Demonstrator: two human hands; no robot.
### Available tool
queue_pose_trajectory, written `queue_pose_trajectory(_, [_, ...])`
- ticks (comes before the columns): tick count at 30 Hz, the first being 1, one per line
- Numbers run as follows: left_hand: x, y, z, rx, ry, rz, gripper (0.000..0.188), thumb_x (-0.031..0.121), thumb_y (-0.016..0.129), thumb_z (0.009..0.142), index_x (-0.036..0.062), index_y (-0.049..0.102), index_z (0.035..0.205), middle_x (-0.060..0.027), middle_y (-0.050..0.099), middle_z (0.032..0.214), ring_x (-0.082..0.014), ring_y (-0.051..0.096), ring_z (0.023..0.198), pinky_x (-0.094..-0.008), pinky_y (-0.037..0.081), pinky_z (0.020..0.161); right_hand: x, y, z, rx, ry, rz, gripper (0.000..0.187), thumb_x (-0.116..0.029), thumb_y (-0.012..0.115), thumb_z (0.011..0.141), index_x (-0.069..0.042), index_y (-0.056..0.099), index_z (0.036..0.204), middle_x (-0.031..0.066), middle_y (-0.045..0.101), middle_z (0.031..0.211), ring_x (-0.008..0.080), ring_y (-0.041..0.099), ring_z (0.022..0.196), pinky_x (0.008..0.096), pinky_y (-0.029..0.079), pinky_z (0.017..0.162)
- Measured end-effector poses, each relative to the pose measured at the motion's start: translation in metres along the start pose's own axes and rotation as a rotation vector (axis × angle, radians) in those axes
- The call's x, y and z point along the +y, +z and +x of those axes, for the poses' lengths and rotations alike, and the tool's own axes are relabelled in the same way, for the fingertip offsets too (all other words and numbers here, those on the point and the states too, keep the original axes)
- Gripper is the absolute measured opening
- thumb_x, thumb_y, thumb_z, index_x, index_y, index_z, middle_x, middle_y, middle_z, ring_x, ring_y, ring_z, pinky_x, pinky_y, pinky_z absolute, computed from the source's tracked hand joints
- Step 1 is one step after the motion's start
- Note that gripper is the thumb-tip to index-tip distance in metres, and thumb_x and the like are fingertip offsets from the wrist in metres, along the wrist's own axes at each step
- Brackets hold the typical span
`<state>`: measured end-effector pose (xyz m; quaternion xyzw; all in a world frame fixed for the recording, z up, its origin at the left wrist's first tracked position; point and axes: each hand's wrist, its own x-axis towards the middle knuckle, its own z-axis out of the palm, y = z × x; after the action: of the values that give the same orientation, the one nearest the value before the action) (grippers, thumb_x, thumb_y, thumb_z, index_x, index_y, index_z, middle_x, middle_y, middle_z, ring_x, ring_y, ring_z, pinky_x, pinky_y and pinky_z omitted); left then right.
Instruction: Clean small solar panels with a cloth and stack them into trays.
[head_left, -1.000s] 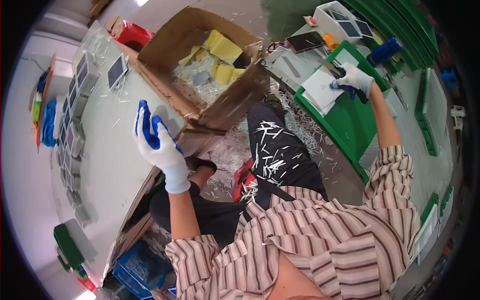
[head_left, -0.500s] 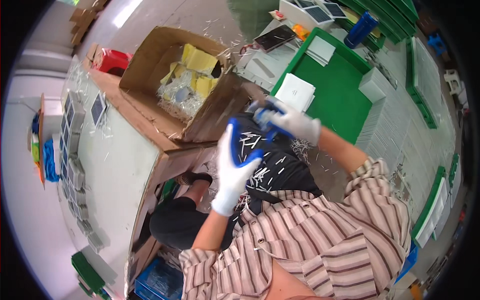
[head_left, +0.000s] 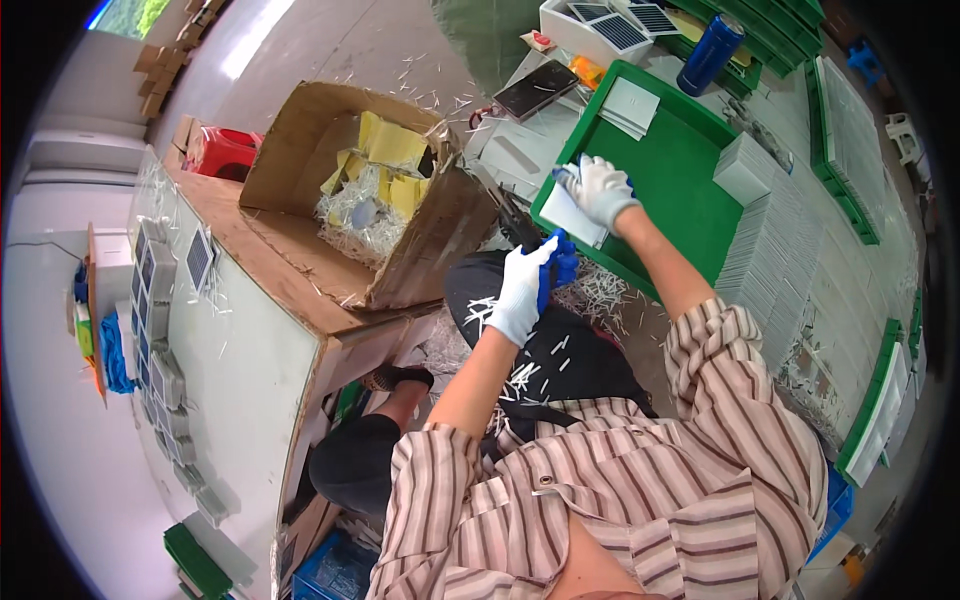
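Note:
My left hand, in a white glove with a blue palm, is above my dark-clothed lap. Its fingers are curled around a dark pliers-like tool that points away toward the cardboard box; the grip hides the tool's near end. My right hand, gloved the same way, reaches into the near left corner of the green tray. Its curled fingers are at the edge of a small stack of white cards, partly covering it. More white cards lie in the tray's far left corner.
Left of my hands stands an open cardboard box with yellow pieces and white scraps. Thin white strips litter my lap. Rows of white pieces line the tray's right side. A phone and blue can lie beyond.
My right hand has moved up from beside the dark tool to the white cards in the tray. My left hand has moved right, and its spread fingers have closed around the tool.

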<state>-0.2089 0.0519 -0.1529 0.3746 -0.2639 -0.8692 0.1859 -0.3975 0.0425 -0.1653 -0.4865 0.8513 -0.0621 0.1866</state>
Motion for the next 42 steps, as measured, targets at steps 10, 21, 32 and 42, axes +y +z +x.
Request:
queue_pose_trajectory(10, [-0.007, 0.003, 0.025, 0.163, -0.057, 0.057, 0.019, 0.020, 0.069, 0.084, 0.0036, 0.060, 0.086, -0.0064, 0.060, 0.071, -0.0169, 0.056, 0.059, -0.0305, 0.048, 0.056, 0.036, -0.017, 0.028, -0.402, -0.054, 0.454, 0.043, -0.049, 0.073, 0.073, -0.012, 0.069, 0.096, 0.0042, 0.068, 0.084, 0.0150, 0.063, 0.075, 0.0293, 0.051, 0.070])
queue_pose_trajectory(21, [-0.005, -0.012, 0.019, 0.114, -0.015, 0.137, 0.020, 0.015, 0.066, 0.084, -0.0012, 0.063, 0.097, -0.0100, 0.065, 0.077, -0.0180, 0.061, 0.060, -0.0308, 0.051, 0.054, 0.044, -0.018, 0.012, -0.632, -0.159, 0.840, 0.028, -0.014, 0.079, 0.063, -0.007, 0.070, 0.088, 0.0051, 0.070, 0.085, 0.0143, 0.065, 0.072, 0.0282, 0.052, 0.063])
queue_pose_trajectory(32, [0.019, -0.019, -0.091, 0.145, 0.106, 0.236, 0.021, 0.016, 0.060, 0.090, -0.0028, 0.059, 0.099, -0.0113, 0.065, 0.087, -0.0145, 0.059, 0.067, -0.0283, 0.050, 0.061, 0.160, -0.103, -0.073, 0.157, 0.007, -0.010, 0.079, -0.029, 0.076, 0.061, -0.004, 0.043, 0.128, 0.0215, 0.056, 0.110, 0.0349, 0.057, 0.103, 0.0401, 0.047, 0.088])
queue_pose_trajectory(42, [0.005, -0.021, -0.119, 0.204, 0.115, 0.302, 0.021, 0.017, 0.059, 0.091, -0.0030, 0.061, 0.097, -0.0115, 0.065, 0.087, -0.0145, 0.059, 0.066, -0.0283, 0.049, 0.062, 0.215, -0.091, -0.069, 0.114, -0.084, -0.306, 0.083, -0.026, 0.078, 0.062, -0.005, 0.041, 0.133, 0.0196, 0.055, 0.108, 0.0340, 0.056, 0.102, 0.0393, 0.047, 0.089])
